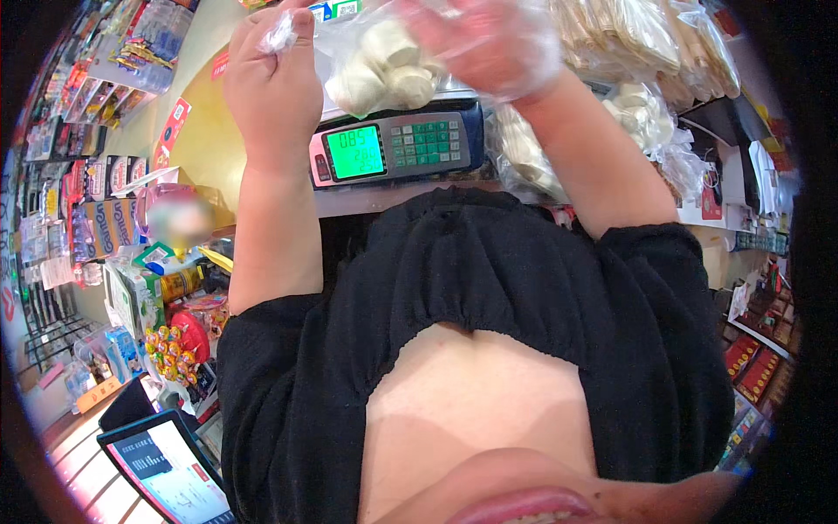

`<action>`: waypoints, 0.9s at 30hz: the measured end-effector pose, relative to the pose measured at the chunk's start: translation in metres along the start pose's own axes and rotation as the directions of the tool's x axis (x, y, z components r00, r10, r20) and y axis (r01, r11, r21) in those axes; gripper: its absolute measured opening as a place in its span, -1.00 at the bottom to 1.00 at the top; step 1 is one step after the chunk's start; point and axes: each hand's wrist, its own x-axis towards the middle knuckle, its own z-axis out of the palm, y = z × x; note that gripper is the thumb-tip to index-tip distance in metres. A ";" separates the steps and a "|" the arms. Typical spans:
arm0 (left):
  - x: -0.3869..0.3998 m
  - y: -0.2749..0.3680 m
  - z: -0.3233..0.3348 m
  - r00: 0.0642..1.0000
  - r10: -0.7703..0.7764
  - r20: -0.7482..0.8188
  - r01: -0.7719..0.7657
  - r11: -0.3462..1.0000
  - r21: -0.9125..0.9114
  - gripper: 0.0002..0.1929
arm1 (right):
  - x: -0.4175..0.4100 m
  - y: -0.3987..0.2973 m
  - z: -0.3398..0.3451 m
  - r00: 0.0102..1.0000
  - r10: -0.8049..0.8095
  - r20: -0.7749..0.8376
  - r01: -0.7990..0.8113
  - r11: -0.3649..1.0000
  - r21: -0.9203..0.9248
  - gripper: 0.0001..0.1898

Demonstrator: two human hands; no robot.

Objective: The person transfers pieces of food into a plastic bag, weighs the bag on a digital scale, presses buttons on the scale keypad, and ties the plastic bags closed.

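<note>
Pale, rounded food pieces [393, 69] sit in a clear plastic bag [340, 59] above the pan of a digital scale [425, 141]. The scale has a lit green display [357, 152] and a keypad of green and grey keys. At the upper left, my left hand [275, 78] is closed around crumpled clear plastic; whether this is the same bag's end is hard to tell. My right hand [481, 46], blurred and covered by thin clear plastic, is just right of the pieces. Its fingertips are cut off at the top edge, so its grip is unclear.
More bagged pale pieces [527, 154] lie right of the scale, with another bag [635, 114] beyond. Stacked plastic bags [628, 39] occupy the upper right. Lollipops [171, 354] and a tilted screen [167, 471] stand at left, near stocked shelves [98, 196].
</note>
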 end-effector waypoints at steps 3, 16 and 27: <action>0.005 -0.006 -0.001 0.999 -0.034 0.041 0.038 0.993 -0.110 -0.71 | 0.022 -0.013 0.033 0.899 0.137 0.415 -0.132 0.990 -0.042 -0.72; 0.044 -0.030 -0.027 0.960 -0.238 0.148 0.279 0.862 -0.423 -0.69 | 0.034 0.006 0.095 0.671 -0.202 0.713 0.119 0.979 0.165 -0.72; 0.031 -0.006 -0.043 0.997 0.062 0.034 -0.042 0.910 -0.412 -0.54 | 0.037 0.074 0.028 0.881 -0.130 0.455 0.207 0.971 -0.123 -0.44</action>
